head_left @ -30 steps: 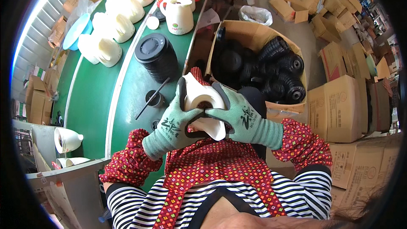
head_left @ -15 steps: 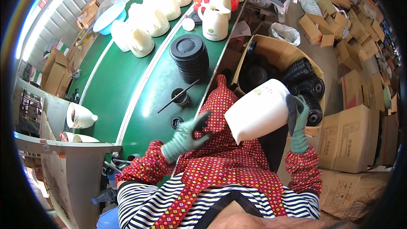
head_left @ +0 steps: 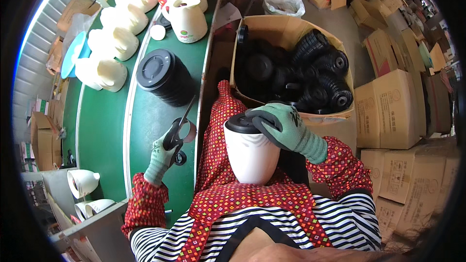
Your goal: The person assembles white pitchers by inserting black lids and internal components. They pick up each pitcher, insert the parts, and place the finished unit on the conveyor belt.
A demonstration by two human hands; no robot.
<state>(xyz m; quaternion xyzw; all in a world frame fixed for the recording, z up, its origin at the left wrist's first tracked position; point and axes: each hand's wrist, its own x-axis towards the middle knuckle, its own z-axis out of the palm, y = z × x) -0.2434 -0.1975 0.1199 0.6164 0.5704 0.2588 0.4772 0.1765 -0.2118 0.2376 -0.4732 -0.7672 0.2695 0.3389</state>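
My right hand (head_left: 286, 128), in a green glove with dark-coated fingers, is closed over a black round cap (head_left: 241, 123). The cap sits on the upper end of a white jug body (head_left: 252, 160), which stands on my apron between my legs. On the green bench, my left hand (head_left: 168, 148), gloved alike, has its fingers closed around a small dark cup (head_left: 187, 131), which is tilted. A thin dark stick (head_left: 188, 110) slants up from the cup. Close by lies a small black round part (head_left: 180, 158).
A stack of black discs (head_left: 165, 75) stands on the bench (head_left: 150, 111). White jugs (head_left: 187, 22) and several white shells (head_left: 109, 73) line its far part. To the right, an open carton (head_left: 347, 111) holds many black round parts; closed cartons (head_left: 388, 111) are stacked beyond.
The white jug body has gone from tilted in my right hand to upright on my lap. My right hand has moved onto its black cap. My left hand has reached the small cup.
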